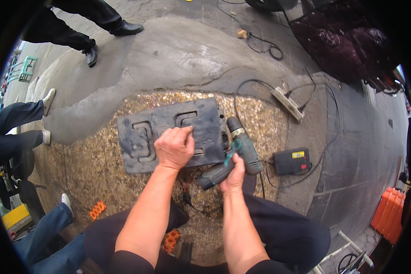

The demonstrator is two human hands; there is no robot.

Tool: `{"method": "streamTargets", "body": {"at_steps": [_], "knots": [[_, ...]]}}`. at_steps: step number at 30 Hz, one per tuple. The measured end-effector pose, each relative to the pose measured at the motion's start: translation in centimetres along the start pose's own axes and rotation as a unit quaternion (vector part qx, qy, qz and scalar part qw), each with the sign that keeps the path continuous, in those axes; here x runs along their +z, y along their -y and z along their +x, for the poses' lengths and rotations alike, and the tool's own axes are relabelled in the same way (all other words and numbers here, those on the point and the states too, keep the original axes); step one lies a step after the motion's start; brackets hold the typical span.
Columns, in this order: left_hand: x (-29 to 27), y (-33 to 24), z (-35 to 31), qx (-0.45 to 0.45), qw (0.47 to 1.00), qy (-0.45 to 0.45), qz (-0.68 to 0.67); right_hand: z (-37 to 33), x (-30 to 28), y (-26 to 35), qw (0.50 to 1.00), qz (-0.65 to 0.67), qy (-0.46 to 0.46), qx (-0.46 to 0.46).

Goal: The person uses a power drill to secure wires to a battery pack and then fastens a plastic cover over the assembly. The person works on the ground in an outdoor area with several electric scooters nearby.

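Observation:
A flat black plastic case with moulded grooves lies in front of me on the pebbly ground. My left hand rests over its middle, fingers curled closed; anything they pinch is hidden. In my right hand is a cordless drill, dark with teal patches, gripped round the handle. Its chuck points away from me, beside the case's right edge, where some small dark parts show. The drill's battery end hangs toward the left, near the case's lower right corner.
Right of the drill sit a black charger box and a white power strip with trailing cables. Orange perforated pieces lie at lower left. People stand at left, one in black shoes. An orange case stands far right.

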State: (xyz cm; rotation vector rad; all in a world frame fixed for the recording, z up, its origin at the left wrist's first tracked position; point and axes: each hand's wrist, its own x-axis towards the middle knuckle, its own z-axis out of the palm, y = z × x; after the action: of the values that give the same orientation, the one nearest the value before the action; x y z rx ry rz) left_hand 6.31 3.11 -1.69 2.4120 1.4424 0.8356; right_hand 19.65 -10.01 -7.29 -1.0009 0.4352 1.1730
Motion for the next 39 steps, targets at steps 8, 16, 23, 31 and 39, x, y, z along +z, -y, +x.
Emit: {"method": "streamTargets", "body": {"at_steps": [8,16,23,31,39], "knots": [[-2.6,-2.0,-2.8,-0.325,0.94,0.081,-0.061,-6.2,-2.5,-1.5,0.979,0.131,-0.147,0.045],[-3.7,-7.0,-9.9,-0.599,0.652,0.018,-0.464,-13.1,2.4,11.1,0.997,-0.069,-0.011,-0.015],[-4.7,-7.7,-10.4,-0.615,0.454,0.034,-0.644,-23.5,5.2,20.0,0.86,-0.49,0.12,-0.075],[-7.1,-6.7,-9.5,-0.497,0.329,0.051,-0.802,-25.2,6.1,21.5,0.781,-0.583,0.215,-0.055],[-7.0,-6.9,-9.1,-0.441,0.292,0.1,-0.843,-24.8,5.5,21.5,0.782,-0.592,0.188,-0.04]]}}
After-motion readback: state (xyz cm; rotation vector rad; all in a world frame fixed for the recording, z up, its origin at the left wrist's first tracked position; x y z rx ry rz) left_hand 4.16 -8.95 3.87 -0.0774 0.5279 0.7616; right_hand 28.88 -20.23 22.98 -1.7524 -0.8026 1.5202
